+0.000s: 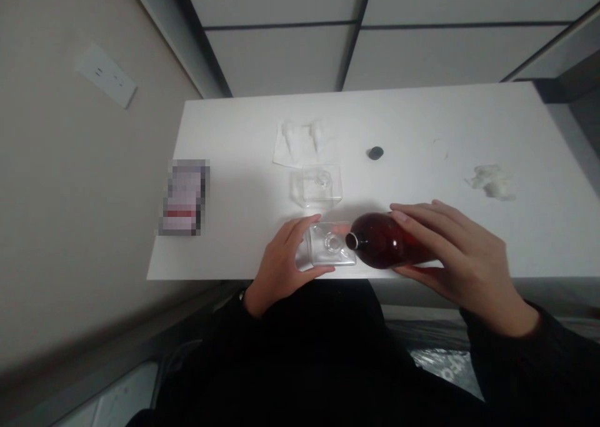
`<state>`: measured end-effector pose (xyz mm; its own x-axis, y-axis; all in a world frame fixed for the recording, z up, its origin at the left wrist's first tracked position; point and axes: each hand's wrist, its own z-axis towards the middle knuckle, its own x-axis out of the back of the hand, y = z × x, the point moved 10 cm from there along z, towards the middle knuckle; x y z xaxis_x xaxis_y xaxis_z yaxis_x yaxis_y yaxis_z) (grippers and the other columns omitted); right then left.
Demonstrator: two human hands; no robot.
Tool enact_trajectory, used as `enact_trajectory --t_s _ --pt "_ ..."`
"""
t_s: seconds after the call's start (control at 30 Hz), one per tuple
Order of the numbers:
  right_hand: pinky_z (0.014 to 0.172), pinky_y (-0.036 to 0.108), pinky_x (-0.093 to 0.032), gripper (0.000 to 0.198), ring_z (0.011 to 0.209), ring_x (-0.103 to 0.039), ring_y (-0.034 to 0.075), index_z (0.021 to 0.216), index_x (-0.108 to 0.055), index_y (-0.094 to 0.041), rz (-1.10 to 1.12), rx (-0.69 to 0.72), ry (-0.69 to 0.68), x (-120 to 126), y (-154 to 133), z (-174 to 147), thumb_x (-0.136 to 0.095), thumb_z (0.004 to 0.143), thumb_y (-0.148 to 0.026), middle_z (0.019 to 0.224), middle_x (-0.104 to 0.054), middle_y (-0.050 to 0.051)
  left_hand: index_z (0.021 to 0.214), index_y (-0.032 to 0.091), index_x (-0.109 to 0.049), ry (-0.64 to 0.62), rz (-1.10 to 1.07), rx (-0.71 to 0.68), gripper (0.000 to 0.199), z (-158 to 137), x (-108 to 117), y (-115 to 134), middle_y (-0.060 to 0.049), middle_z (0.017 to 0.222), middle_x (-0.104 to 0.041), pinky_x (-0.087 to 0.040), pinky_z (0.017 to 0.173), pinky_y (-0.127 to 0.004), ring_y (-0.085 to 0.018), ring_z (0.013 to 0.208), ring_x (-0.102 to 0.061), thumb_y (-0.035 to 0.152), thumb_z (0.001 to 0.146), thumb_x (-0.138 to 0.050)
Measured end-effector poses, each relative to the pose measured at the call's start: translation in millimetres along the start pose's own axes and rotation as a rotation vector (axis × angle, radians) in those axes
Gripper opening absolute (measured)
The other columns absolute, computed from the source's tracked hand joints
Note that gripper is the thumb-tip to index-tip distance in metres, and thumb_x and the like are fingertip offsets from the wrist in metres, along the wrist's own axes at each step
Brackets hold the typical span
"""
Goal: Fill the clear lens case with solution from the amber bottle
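My left hand (288, 261) is wrapped around the sides of a clear square bottle (328, 246) near the table's front edge; its round open neck faces up. In my right hand (464, 258) a dark red-brown bottle (384, 242) lies tilted almost level, its uncapped mouth pointing left, right beside the clear bottle's neck. Whether any liquid is flowing cannot be made out. Just behind stands a second clear square bottle (321, 186), also with an open neck. A small dark cap (375, 153) rests on the table behind the brown bottle.
Two white nozzle-like tops (316, 138) lie on a white tissue (281, 152) at the back of the white table (234, 139). A crumpled tissue (492, 180) is at the right. On the left lies a pixelated, blurred-out object (182, 199). A wall with a socket (107, 75) borders the left.
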<state>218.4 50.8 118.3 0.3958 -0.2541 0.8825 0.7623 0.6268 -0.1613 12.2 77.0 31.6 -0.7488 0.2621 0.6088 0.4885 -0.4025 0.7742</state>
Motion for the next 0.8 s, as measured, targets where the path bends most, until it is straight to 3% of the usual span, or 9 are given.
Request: enact_trajectory --t_s 0.37,0.8 --pt "0.098 0.056 -0.064 0.089 0.115 -0.074 0.037 0.171 -0.030 -0.023 -0.113 0.080 -0.069 6.6 -11.0 9.4 -0.077 0.095 -0.023 0.138 -0.073 0.018 0.156 0.029 -0.044 0.015 -0.050 0.001 0.083 -1.6 0.0 -1.8 -0.014 0.150 -0.062 -0.057 0.111 -0.056 -0.035 0.136 -0.062 0.054 0.088 -0.084" --pt "0.094 0.053 -0.064 0.090 0.114 -0.073 0.038 0.172 -0.029 -0.023 -0.154 0.113 -0.087 11.5 -16.1 14.7 -0.077 0.096 -0.023 0.138 -0.073 0.018 0.156 0.030 -0.044 0.023 -0.059 -0.003 0.084 -1.5 0.0 -1.1 -0.013 0.150 -0.061 -0.057 0.111 -0.055 -0.034 0.137 -0.062 0.050 0.087 -0.086"
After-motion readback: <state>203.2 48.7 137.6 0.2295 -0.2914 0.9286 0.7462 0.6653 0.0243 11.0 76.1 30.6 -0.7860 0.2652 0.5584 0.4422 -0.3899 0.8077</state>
